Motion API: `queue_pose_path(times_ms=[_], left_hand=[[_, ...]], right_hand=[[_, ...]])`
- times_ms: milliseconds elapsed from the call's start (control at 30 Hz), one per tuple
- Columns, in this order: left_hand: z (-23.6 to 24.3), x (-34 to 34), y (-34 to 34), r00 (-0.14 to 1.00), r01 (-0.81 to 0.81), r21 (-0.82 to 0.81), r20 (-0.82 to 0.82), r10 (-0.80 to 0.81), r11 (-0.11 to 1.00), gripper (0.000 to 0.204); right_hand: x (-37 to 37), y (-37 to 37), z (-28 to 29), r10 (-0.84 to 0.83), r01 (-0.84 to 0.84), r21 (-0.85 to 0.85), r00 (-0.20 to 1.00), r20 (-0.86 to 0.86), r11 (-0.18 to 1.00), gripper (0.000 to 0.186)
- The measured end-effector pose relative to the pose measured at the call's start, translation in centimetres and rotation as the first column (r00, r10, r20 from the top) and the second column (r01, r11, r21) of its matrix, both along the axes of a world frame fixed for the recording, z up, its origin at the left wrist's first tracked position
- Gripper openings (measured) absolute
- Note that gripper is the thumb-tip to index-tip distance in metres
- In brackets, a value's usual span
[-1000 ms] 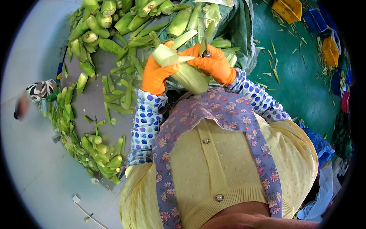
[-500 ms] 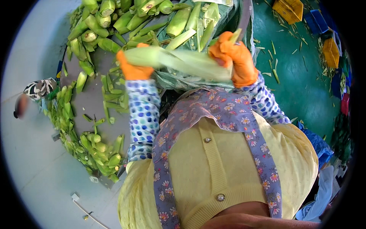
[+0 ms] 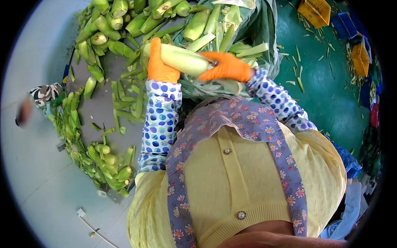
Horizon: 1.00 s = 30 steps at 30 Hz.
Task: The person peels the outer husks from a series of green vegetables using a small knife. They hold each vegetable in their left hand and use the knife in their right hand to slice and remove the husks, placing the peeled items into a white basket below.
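Observation:
My left hand [image 3: 161, 66] in an orange glove grips the left end of a pale green corn ear [image 3: 184, 59], which lies sideways above a green sheet. Around the ear's right end curves my right hand [image 3: 225, 67], also gloved, with a small dark metal tool [image 3: 214, 63] in its fingers, probably a blade. Loose husk pieces [image 3: 252, 50] lie on the crumpled green sheet [image 3: 266, 33] just beyond the hands.
Piled corn ears [image 3: 108, 29] and husks lie across a grey table [image 3: 93, 109]. A co-worker [image 3: 46, 94] in camouflage is at the far left. Yellow bins [image 3: 313, 12] and blue bins [image 3: 344, 25] stand at the right, beside a green surface [image 3: 318, 95] scattered with scraps.
The blurred long leaf between my hands is no longer seen there, and the ear looks smoother. My right hand has moved down and left onto the ear; my left hand has shifted slightly right.

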State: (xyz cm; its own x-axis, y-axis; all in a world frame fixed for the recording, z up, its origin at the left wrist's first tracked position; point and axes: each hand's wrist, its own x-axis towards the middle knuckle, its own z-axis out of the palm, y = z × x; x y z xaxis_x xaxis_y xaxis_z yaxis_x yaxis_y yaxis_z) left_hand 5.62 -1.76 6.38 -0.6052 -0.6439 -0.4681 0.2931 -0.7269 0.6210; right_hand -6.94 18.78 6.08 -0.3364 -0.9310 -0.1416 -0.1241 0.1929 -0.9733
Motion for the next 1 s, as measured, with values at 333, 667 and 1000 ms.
queue_pose_path(times_ms=[333,667,1000], left_hand=[[3.9,0.9,2.9,0.966,0.205,-0.277,-0.094,-0.239,0.939,0.055],[5.3,-0.1,4.3,0.995,-0.095,-0.408,0.002,0.105,0.908,0.041],[5.7,0.0,4.2,0.968,-0.238,-0.453,-0.040,0.247,0.859,0.043]], right_hand=[[2.9,0.6,-0.1,0.038,-0.033,-0.024,0.547,0.836,0.999,0.041],[4.2,0.3,0.3,-0.087,0.050,0.071,0.597,0.798,0.996,0.035],[4.7,-0.4,2.3,-0.102,0.110,0.044,0.597,0.796,0.993,0.029]])
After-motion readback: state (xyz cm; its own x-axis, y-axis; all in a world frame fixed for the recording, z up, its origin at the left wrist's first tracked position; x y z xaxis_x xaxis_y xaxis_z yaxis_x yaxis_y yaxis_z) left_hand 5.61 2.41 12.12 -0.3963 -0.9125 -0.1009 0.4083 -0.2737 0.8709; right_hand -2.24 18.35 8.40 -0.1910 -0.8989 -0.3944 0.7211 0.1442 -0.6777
